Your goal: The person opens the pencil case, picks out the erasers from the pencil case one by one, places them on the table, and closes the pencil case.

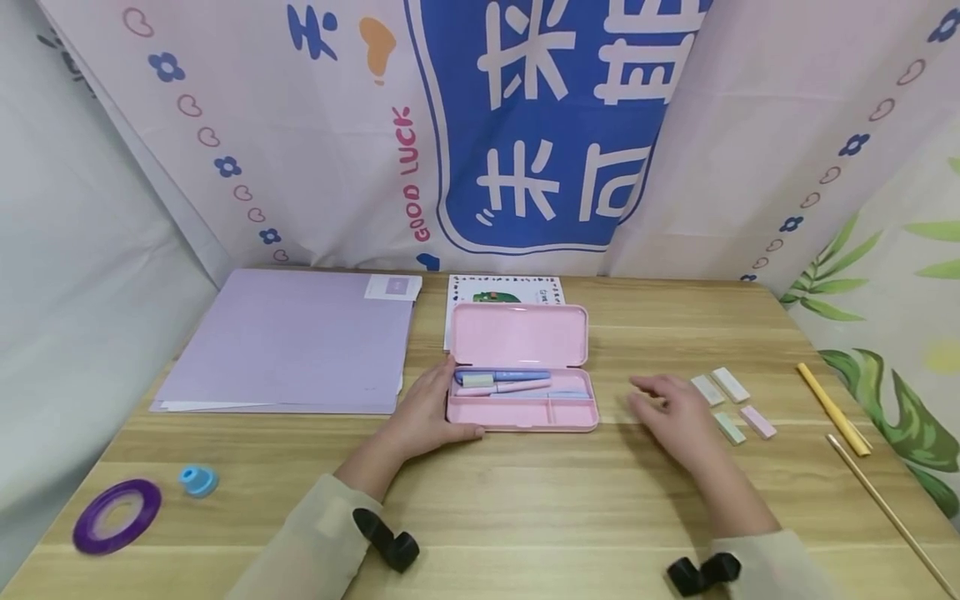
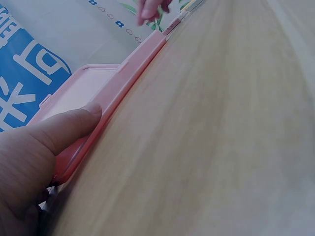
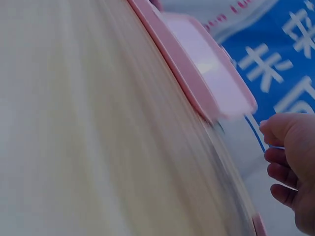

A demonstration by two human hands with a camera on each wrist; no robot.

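Note:
A pink pencil case (image 1: 523,422) stands with its lid (image 1: 519,335) raised, in the middle of the table. Inside its back compartment lie a blue pen (image 1: 528,376), a pink pen (image 1: 525,386) and a small pale eraser (image 1: 477,381). My left hand (image 1: 423,417) grips the case at its left end, the thumb (image 2: 74,129) against the front wall and the other fingers along the side. To the right of the case, my right hand (image 1: 678,417) hovers with loosely bent fingers and nothing in them. Several erasers, among them a white one (image 1: 731,384), a green one (image 1: 730,427) and a pink one (image 1: 758,422), lie beside it.
Purple folders (image 1: 285,342) cover the back left. A printed booklet (image 1: 506,287) lies behind the case. At the left front are a purple ring (image 1: 84,527) and a blue cap-like piece (image 1: 198,481). A yellow stick-like thing (image 1: 832,408) and a thin rod (image 1: 892,517) lie along the right edge.

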